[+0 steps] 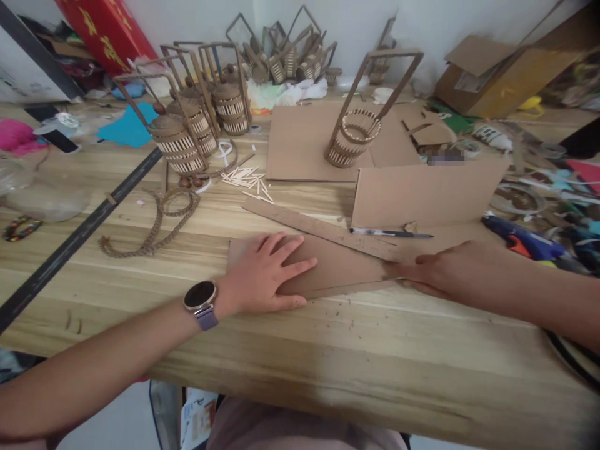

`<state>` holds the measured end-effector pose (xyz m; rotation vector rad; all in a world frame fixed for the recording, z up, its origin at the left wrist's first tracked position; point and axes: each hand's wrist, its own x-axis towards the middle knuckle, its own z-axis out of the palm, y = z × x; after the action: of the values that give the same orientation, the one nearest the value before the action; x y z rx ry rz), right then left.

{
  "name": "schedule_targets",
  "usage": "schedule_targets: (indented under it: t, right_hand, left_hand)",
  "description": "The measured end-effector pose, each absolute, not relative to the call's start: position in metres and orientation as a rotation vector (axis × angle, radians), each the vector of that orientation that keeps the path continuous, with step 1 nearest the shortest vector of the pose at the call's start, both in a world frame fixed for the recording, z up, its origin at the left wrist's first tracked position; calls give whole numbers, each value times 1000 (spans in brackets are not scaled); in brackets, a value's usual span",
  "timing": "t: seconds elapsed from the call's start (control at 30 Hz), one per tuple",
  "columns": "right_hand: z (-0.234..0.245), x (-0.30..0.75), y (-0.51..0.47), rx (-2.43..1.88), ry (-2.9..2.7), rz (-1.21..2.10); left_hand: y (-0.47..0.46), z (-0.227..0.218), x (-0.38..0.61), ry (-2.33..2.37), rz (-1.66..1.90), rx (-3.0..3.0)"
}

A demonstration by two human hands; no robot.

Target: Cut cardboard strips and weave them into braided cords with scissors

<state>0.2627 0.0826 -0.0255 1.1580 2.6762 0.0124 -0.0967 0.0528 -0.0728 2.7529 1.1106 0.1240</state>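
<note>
My left hand [267, 275], with a watch [200, 300] on the wrist, lies flat with fingers spread on a flat piece of cardboard [347, 269]. At the right end of that cardboard is my right hand [431, 269], its fingers closed together low over the edge. Whatever those fingers hold, if anything, is hidden. A thin dark line runs near the cardboard's front edge. Along its back edge lies a narrow cardboard strip [319, 230]. Just behind the strip is a black pen [394, 233].
A lidless slatted basket [356, 134] stands on a cardboard sheet [300, 150]. Several lidded baskets [178, 144], small sticks [246, 179] and twisted rope [152, 228] are at left. A blue glue gun [525, 237] lies right, near a folded cardboard piece [426, 194].
</note>
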Motion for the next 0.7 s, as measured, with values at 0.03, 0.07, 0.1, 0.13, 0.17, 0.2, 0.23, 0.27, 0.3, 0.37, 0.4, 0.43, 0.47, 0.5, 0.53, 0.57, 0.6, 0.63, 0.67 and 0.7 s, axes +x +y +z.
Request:
schedule_targets:
  t: [0.03,0.07,0.1,0.13,0.17,0.2,0.23,0.27,0.3,0.37,0.4,0.43,0.47,0.5,0.53,0.57,0.6,0.63,0.67,0.7]
  right_hand:
    - [-23,267,83,1119,2660,-22]
    - [-20,266,83,1074,2641,-66]
    - [-16,261,81,1056,2620,-86]
    - [-13,251,78,1058,2611,-79]
    - [-10,237,75,1016,2592,-103]
    - [-8,221,71,954,2568,-128]
    - [-6,203,67,928,2565,-137]
    - [-6,186,64,907,2570,-137]
    - [-6,170,61,883,2575,-122]
    - [-8,146,58,847,2585,-85]
    - [-9,137,58,821,2587,-63]
    - [-10,131,58,793,2587,-44]
    - [-10,126,58,766,2584,-29]
    - [-10,123,59,741,2581,-18]
    - [-10,121,60,722,2578,-7]
    - [-9,119,61,709,2569,-3]
    - [-9,117,62,702,2557,-4]
    - [-7,116,62,696,2545,-4]
    - [-6,114,61,689,2529,-6]
    - [-5,113,61,683,2509,-12]
  left_hand:
    - [52,-72,-93,1116,120,2749]
    - [52,-72,-89,1124,112,2744]
    - [52,-71,-85,1135,101,2739]
    - [51,-70,-80,1150,91,2731]
    - [51,-69,-77,1163,80,2721]
    - [51,-68,-74,1169,71,2713]
    - [51,-68,-72,1165,65,2710]
    - [50,-68,-73,1155,63,2714]
    - [49,-68,-75,1143,65,2725]
    - [45,-69,-85,1143,83,2751]
    - [42,-71,-91,1164,93,2756]
    - [40,-72,-98,1191,99,2753]
    - [37,-74,-105,1217,101,2744]
    - [35,-77,-111,1237,103,2733]
    - [33,-79,-115,1250,108,2724]
    - [32,-81,-118,1255,120,2718]
    - [31,-83,-119,1255,137,2716]
    - [31,-85,-120,1253,158,2716]
    - [31,-86,-120,1251,178,2717]
    - [31,-87,-119,1251,195,2718]
